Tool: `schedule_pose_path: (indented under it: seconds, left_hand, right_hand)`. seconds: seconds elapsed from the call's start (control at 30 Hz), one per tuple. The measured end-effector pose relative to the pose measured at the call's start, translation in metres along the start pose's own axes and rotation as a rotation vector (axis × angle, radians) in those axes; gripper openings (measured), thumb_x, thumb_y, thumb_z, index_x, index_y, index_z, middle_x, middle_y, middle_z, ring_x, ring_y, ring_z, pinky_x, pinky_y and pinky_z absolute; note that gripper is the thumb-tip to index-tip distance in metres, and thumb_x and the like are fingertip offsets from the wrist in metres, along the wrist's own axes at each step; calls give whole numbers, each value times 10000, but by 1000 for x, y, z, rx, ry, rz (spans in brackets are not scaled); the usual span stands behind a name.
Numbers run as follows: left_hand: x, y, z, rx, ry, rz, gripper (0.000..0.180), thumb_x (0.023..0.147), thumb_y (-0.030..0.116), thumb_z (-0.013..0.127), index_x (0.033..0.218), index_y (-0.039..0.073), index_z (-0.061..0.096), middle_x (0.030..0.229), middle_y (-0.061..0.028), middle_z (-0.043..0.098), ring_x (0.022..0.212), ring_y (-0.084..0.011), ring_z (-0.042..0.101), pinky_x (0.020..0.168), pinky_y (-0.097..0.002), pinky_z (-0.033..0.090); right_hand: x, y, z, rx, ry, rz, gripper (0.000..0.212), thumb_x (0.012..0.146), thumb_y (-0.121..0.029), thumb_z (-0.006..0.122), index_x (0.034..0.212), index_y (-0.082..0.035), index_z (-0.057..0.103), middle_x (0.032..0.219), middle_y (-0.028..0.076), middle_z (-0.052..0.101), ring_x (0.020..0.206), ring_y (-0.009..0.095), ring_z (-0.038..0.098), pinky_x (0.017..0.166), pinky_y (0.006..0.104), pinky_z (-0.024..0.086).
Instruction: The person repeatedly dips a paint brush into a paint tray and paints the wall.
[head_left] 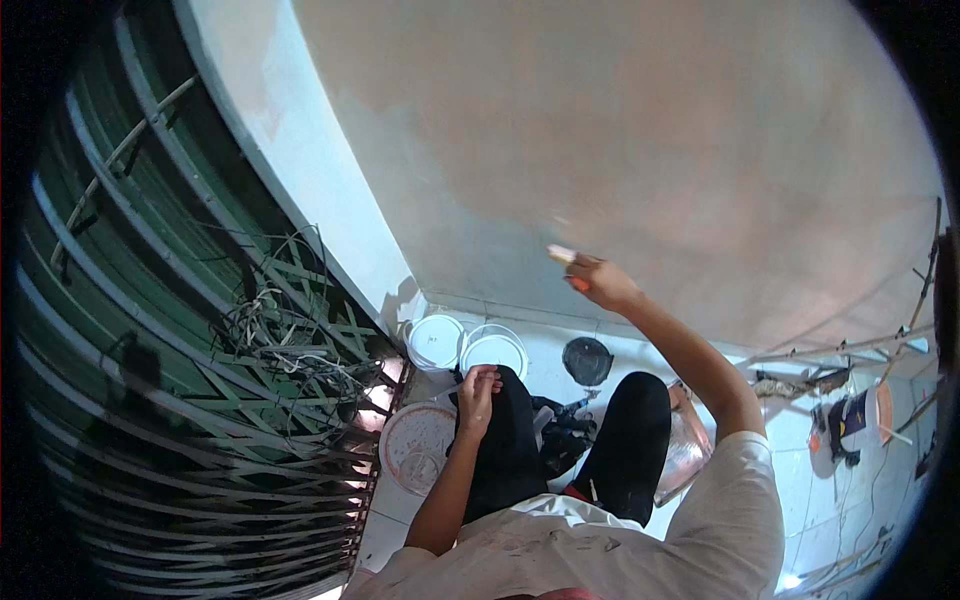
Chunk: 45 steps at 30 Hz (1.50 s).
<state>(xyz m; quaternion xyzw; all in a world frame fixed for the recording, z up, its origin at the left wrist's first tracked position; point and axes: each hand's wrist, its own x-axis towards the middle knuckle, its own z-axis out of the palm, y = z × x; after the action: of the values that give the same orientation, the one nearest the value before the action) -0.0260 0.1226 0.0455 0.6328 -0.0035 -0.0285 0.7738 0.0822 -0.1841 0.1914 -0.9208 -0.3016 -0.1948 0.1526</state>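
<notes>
Up at the big tan wall [650, 150], the R hand [600, 283] is out in front w/ its arm reaching fwd. Its fingers are bent tight round a small hand tool [562, 255], which has a pale end & a bit of orange by the fingers. The pale end sticks out to the L, right by the wall; can't tell if it's touching. The tool's a bit blurry, so can't tell its exact kind.

The L hand [480, 395] is down at the L knee [510, 400], fingers part bent & loose, w/ nothing to be seen in it. The legs are in black pants, knees apart, & the shirt [620, 550] is pale w/ dark spots.

On the floor by the wall, 2 round white tubs [436, 342] sit side by side, just past the L knee. A round black thing [587, 361] is to the R of them, btwn the knees & the wall. A big round pinkish tub [405, 450] is L of the L leg, near the L arm. A black bag [568, 440] lies btwn the legs. A clear plastic thing [685, 445] is by the R leg, partly hidden.

Far L is a green folding gate [130, 300] w/ a messy bunch of wire [285, 340] on it. Far R, a dark purple & white pail [858, 415] is near some long sticks [850, 347].
</notes>
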Motion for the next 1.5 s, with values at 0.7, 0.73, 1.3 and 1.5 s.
schedule_pose_path:
  seconds: [0.7,0.73,1.3,1.5]
  left_hand:
    - [20,10,-1,505,19,-4,195,950,116,486,1046,3,612,917,-89,651,780,-130,600,700,-242,482]
    - [19,12,-2,529,29,-5,196,954,123,484,1043,6,614,908,-84,652,779,-127,599,694,-241,477]
    - [11,22,30,517,-9,91,174,960,90,486,1019,-10,615,879,-80,636,734,-114,586,644,-220,456]
    - [24,8,45,520,-63,53,167,944,88,495,1018,5,620,862,-63,647,729,-107,590,640,-214,447]
  right_hand:
    - [-490,-191,90,648,1553,1782,210,889,-187,640,892,23,638,779,95,661,662,185,665,640,304,567]
    - [-483,-174,98,676,1526,1706,254,912,-205,608,966,41,642,847,125,678,699,200,676,656,296,567]
    - [-456,-62,172,803,1541,1690,221,928,-155,599,883,59,630,738,103,646,594,180,657,535,279,560]
    - [-466,-53,177,842,1584,1694,221,921,-158,607,904,62,626,758,118,649,603,187,659,542,282,565]
